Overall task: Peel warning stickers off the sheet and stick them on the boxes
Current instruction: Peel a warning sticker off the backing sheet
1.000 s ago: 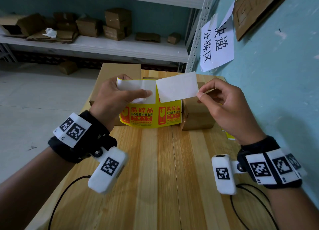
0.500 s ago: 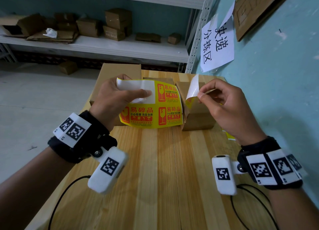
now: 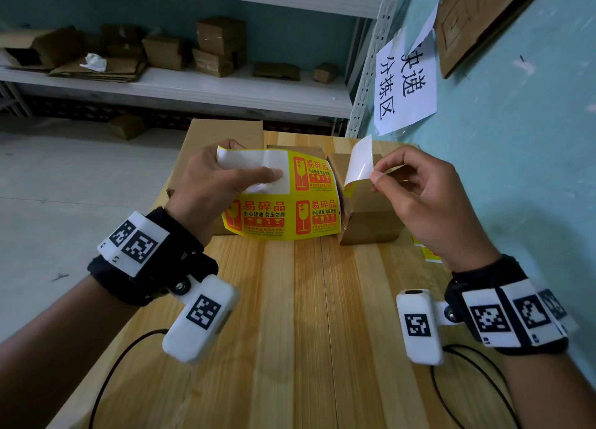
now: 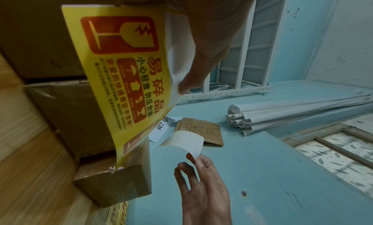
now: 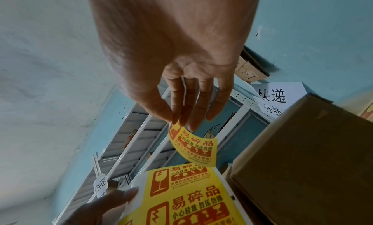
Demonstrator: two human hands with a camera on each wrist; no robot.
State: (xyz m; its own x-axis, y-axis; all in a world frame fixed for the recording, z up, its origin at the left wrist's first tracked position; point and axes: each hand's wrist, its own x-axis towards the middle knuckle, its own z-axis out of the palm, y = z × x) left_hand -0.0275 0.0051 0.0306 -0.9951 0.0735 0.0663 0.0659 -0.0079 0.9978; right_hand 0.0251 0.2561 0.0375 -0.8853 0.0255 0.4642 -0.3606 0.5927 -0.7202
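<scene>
Table boxes behind sticker sheet

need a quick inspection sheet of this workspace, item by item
surface: wooden table, boxes at its far end.
job's things: sticker sheet held above the table, three yellow stickers left on it; peeled sticker free of the sheet, its white back toward the head camera; small box right of the sheet, large box behind.
clutter: yellow sticker scraps beside the small box.
grips: left hand grips the sheet; right hand pinches the sticker's edge.
cables: black cable from the left wrist, another from the right.
surroundings: shelf holding cardboard boxes, paper sign on the blue wall.
</scene>
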